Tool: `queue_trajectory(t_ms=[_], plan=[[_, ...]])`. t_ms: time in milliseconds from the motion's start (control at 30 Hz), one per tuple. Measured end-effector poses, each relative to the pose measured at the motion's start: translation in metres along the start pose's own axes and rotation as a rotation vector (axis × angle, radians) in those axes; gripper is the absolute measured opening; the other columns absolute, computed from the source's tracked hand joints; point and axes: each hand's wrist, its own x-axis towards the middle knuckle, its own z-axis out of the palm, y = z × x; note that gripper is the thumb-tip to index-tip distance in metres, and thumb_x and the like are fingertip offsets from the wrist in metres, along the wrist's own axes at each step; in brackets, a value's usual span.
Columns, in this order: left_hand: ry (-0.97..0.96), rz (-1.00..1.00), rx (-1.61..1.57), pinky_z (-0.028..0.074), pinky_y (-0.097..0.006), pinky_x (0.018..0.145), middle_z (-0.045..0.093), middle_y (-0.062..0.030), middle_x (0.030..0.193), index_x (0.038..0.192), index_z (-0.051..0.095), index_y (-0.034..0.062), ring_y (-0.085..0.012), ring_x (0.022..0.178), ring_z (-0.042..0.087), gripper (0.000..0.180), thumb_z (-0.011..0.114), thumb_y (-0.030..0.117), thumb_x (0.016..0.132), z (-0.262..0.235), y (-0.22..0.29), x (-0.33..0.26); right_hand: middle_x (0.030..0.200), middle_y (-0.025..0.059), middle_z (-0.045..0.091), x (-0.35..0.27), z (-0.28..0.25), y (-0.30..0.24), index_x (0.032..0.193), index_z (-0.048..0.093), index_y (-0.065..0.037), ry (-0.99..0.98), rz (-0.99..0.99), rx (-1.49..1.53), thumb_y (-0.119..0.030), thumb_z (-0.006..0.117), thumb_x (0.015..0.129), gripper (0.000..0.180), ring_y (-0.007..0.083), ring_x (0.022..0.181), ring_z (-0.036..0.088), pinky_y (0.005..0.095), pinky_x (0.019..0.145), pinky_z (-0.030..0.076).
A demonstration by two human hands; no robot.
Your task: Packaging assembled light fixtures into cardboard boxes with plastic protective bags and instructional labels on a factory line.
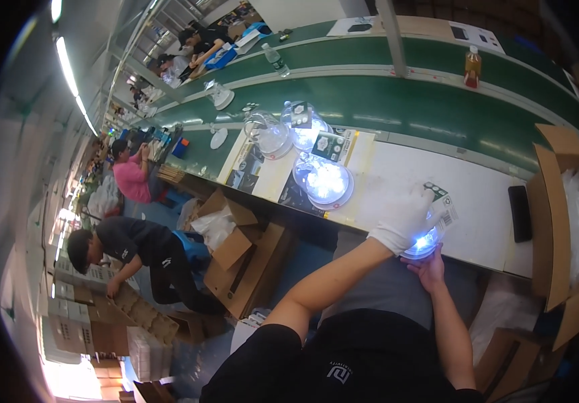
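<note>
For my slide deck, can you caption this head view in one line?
Gloved left hand and bare right hand hold a lit round lamp at a white worktable beside a green conveyor.

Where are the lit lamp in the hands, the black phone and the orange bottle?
lamp [422, 244], head view, on its glowing clear dome.
phone [519, 213], head view, middle of its dark face.
bottle [472, 66], head view, on its orange body.
</note>
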Motion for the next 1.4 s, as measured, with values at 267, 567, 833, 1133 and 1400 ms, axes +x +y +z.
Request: queue_trajectory(t_ms=[267, 567, 833, 1133, 1400], plan=[[-0.260, -0.069, -0.038, 0.053, -0.047, 0.082, 0.067, -0.0233, 0.106, 0.123, 0.057, 0.0007, -0.0388, 0.096, 0.067, 0.067, 0.074, 0.049, 0.080, -0.018, 0.012, 0.034, 0.123, 0.0204, 0.067, 0.002, 0.000, -0.001, 0.140, 0.044, -0.001, -0.003, -0.016, 0.009, -0.074, 0.017, 0.098, 0.089, 0.0360, 0.101, 0.072, 0.0349, 0.073, 0.060], [-0.402, 0.103, -0.161, 0.052, -0.045, 0.089, 0.067, -0.0205, 0.113, 0.129, 0.061, 0.0083, -0.0379, 0.104, 0.066, 0.066, 0.074, 0.048, 0.077, -0.004, 0.008, 0.024, 0.124, 0.0210, 0.067, -0.001, -0.001, 0.001, 0.140, 0.045, -0.001, 0.011, -0.017, 0.006, -0.068, 0.015, 0.102, 0.083, 0.0376, 0.103, 0.071, 0.0363, 0.073, 0.060], [-0.421, -0.379, -0.567, 0.050, -0.043, 0.090, 0.068, -0.0159, 0.117, 0.123, 0.068, 0.0094, -0.0332, 0.107, 0.065, 0.037, 0.068, 0.030, 0.091, -0.036, 0.006, 0.022, 0.128, 0.0179, 0.066, -0.004, 0.019, -0.008, 0.150, 0.038, -0.009, 0.049, 0.019, -0.107, -0.071, 0.009, 0.100, 0.084, 0.0356, 0.107, 0.070, 0.0370, 0.082, 0.055], [-0.181, 0.414, -0.001, 0.046, -0.042, 0.100, 0.061, -0.0103, 0.133, 0.125, 0.066, 0.0059, -0.0349, 0.119, 0.056, 0.038, 0.065, 0.027, 0.093, -0.010, 0.015, -0.005, 0.123, 0.0182, 0.068, -0.011, 0.007, -0.006, 0.141, 0.048, -0.004, 0.076, -0.062, -0.092, -0.071, 0.010, 0.100, 0.087, 0.0354, 0.104, 0.071, 0.0364, 0.077, 0.060], [0.050, 0.203, -0.570, 0.050, -0.041, 0.090, 0.069, -0.0077, 0.103, 0.100, 0.073, 0.0099, -0.0275, 0.099, 0.065, 0.019, 0.076, 0.010, 0.081, 0.027, -0.004, -0.009, 0.120, 0.0175, 0.070, 0.000, 0.004, -0.005, 0.138, 0.050, -0.001, 0.004, 0.010, -0.015, -0.068, 0.009, 0.102, 0.086, 0.0352, 0.105, 0.071, 0.0358, 0.079, 0.059]])
